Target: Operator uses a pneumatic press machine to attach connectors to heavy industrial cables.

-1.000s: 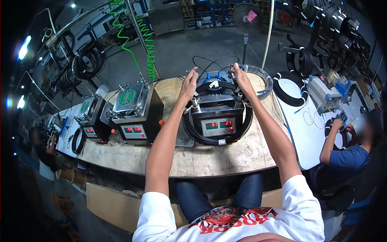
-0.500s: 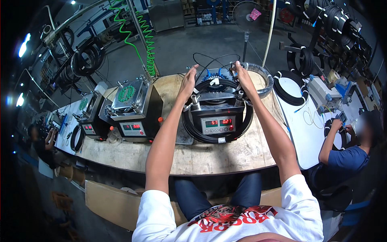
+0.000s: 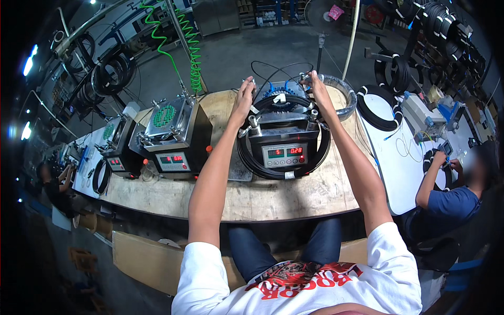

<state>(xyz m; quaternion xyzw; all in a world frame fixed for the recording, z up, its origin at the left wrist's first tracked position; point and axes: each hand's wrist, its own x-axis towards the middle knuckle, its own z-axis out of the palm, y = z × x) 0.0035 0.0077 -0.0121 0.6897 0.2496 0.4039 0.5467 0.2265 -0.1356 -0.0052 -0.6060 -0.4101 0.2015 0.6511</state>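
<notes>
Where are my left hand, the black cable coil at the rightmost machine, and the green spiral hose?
Left hand (image 3: 243,100): head view, middle of hand.
Black cable coil (image 3: 272,174): head view, bottom of its loop.
Green spiral hose (image 3: 195,79): head view, lower windings.

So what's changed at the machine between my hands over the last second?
The display on the machine before you now shows different red digits. The whole view has shifted slightly, probably from head movement. The left hand and right hand stay by the machine's far corners, with nothing visibly taken or let go; their exact hold is unclear. The black cable coil stays looped around the machine.
</notes>
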